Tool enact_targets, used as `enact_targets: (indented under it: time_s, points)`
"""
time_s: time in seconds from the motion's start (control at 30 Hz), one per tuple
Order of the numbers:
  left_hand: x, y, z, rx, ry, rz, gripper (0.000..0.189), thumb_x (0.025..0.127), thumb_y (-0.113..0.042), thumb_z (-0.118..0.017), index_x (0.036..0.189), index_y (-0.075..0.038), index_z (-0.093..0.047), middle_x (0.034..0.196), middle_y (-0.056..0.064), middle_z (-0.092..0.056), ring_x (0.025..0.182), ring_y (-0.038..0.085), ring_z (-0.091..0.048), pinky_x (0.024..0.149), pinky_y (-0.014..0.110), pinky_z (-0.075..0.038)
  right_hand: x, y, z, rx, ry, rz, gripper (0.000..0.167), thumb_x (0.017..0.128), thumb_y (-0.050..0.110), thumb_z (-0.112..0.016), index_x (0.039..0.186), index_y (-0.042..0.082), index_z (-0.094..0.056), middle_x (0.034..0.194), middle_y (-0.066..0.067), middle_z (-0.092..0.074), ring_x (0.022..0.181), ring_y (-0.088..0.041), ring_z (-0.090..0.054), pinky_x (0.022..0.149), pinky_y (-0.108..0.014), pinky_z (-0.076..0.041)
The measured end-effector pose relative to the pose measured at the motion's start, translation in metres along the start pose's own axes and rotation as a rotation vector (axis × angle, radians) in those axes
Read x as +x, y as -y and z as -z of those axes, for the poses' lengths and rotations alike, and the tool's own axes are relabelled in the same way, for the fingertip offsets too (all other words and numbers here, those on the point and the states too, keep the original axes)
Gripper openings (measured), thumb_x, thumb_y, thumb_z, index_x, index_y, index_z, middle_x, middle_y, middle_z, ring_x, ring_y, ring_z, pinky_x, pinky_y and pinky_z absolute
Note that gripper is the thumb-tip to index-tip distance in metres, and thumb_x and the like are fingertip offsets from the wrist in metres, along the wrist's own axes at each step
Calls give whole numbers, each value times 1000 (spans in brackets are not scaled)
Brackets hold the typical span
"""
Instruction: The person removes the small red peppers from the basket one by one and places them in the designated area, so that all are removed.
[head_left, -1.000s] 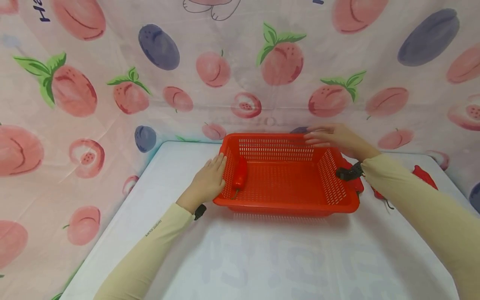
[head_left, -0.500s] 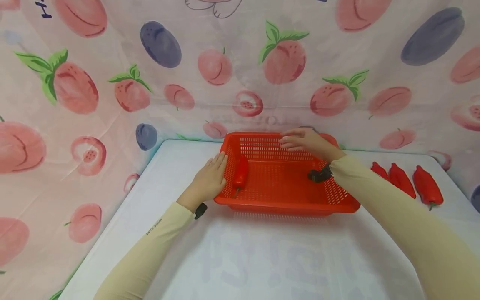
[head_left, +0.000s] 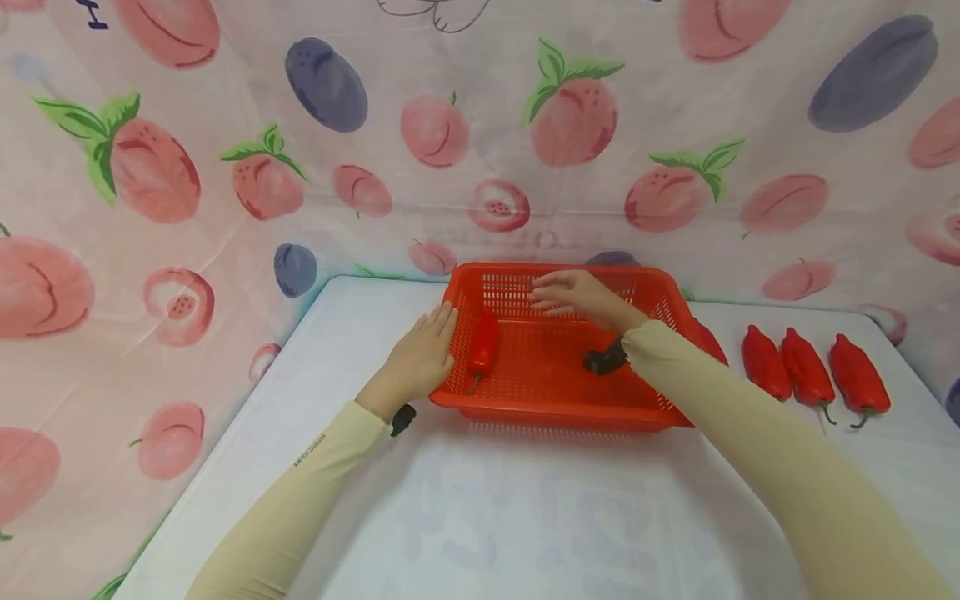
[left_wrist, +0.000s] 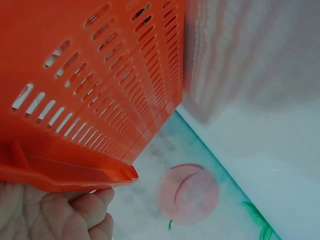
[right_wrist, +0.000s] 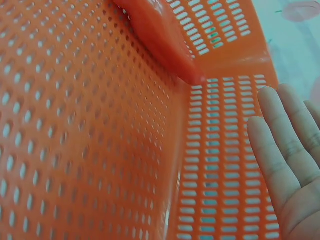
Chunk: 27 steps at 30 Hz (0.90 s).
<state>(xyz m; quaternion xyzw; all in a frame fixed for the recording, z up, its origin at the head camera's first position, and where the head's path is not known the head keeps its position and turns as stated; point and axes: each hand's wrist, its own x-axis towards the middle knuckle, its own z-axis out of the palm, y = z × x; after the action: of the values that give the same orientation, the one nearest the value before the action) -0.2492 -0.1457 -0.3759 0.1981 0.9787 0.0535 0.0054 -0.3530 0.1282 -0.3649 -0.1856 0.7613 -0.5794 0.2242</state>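
Note:
A red plastic basket (head_left: 555, 412) with slotted walls stands on the white table. Inside it, along the left wall, lies a red pepper (head_left: 485, 342), probably a long chili type, its stem toward me. My left hand (head_left: 418, 360) rests against the basket's left rim with fingers straight; the left wrist view has its fingers (left_wrist: 92, 207) just by the rim. Over the basket, toward its back wall, hovers my right hand (head_left: 581, 296), fingers extended and holding nothing. In the right wrist view, the same pepper (right_wrist: 160, 40) lies beyond the right fingers (right_wrist: 272, 155).
Three red peppers (head_left: 806, 367) lie in a row on the table (head_left: 525, 517) at the right. Another red pepper (head_left: 708, 337) sits beside the basket's right wall, partly hidden by my right sleeve. A fruit-patterned cloth (head_left: 495, 108) hangs behind the table.
My right hand has moved left from the basket's right end to over its middle, uncovering the peppers on the right. My left hand has stayed at the left rim.

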Motion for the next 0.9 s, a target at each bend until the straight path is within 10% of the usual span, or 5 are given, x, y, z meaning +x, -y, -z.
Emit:
enact_targets:
  time_s: [0.9]
  points:
    - [0, 0, 0, 2, 8, 4, 63, 93, -18, -39, 148, 4, -18, 157, 19, -13, 146, 31, -15, 120, 43, -14, 34, -21, -53, 52, -41, -135, 43, 92, 18, -59, 128, -4, -50, 129, -26, -56, 116, -37, -58, 95, -43, -50]
